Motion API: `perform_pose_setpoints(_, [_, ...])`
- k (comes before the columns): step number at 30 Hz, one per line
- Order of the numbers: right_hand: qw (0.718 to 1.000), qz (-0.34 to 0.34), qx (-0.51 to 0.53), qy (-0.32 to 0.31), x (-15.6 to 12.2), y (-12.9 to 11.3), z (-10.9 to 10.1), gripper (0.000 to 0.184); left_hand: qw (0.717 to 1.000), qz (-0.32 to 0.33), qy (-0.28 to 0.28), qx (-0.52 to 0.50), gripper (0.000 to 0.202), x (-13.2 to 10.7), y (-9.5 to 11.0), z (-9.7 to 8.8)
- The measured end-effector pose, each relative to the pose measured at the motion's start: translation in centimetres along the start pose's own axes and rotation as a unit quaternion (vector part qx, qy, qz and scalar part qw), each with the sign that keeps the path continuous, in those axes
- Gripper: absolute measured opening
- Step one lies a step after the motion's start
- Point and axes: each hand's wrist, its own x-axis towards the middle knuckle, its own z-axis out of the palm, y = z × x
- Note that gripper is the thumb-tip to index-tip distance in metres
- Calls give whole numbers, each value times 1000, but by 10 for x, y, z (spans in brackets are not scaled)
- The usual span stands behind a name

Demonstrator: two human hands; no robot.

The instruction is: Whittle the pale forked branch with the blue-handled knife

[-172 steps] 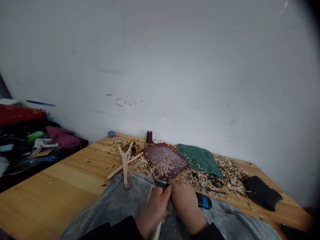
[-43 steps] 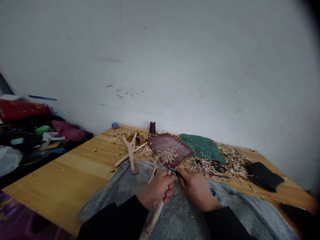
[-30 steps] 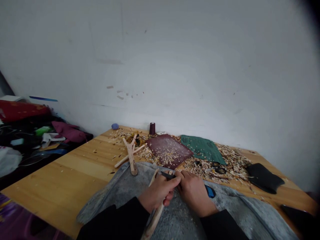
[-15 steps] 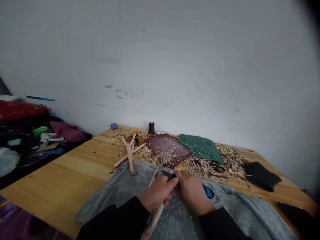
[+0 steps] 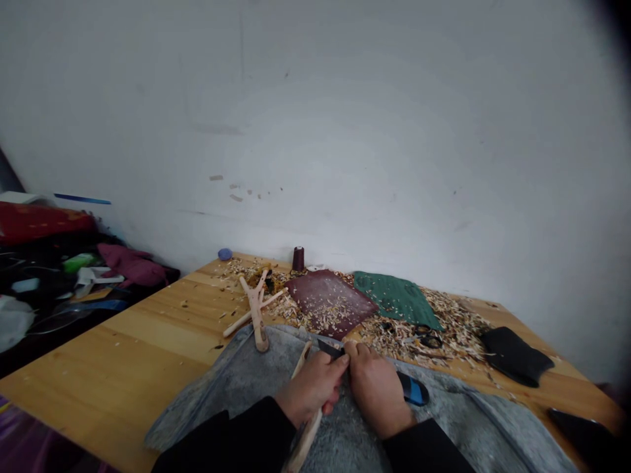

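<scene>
My left hand is closed round a pale, peeled wooden stick, which slants from the lower middle up past my knuckles. My right hand grips a knife; its black and blue handle juts out to the right, and the dark blade points left toward the stick's upper end. My left thumb reaches across to the blade beside my right fingers. Both hands are over a grey cloth. Ahead and to the left, a forked, peeled branch lies partly on the cloth's edge, across another thin stick.
Wood shavings cover the back of the wooden table. Among them lie a maroon sheet, a green sheet, scissors and a thread spool. A black flat piece sits right. The wall closes off the back.
My right hand has turned slightly, and more of the knife handle shows at its right. The blade has tilted a little. The whole view has shifted slightly.
</scene>
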Motion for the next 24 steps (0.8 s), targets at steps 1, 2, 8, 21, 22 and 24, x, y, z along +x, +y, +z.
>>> perform_pose_setpoints(1, [1000, 5, -6, 7, -1, -1, 0, 22, 1000, -1, 1, -6, 32, 0, 0, 0])
perform_pose_setpoints(2, [1000, 8, -11, 14, -1, -3, 1, 21, 1000, -3, 1, -13, 31, 0, 0, 0])
perform_pose_setpoints(8, [999, 22, -21, 30, -2, -6, 2, 20, 1000, -13, 0, -28, 35, 1, 1, 0])
perform_pose_setpoints(21, [998, 58, 4, 11, 5, 5, 7, 21, 999, -28, -2, -40, 40, 3, 0, 0])
perform_pose_setpoints(22, [999, 53, 9, 9, 5, 7, 7, 21, 998, -24, -13, -49, 41, 3, 0, -1])
perform_pose_setpoints(24, [999, 36, 32, 2, 5, 8, 7, 21, 997, -22, -32, -65, 42, 3, 0, -4])
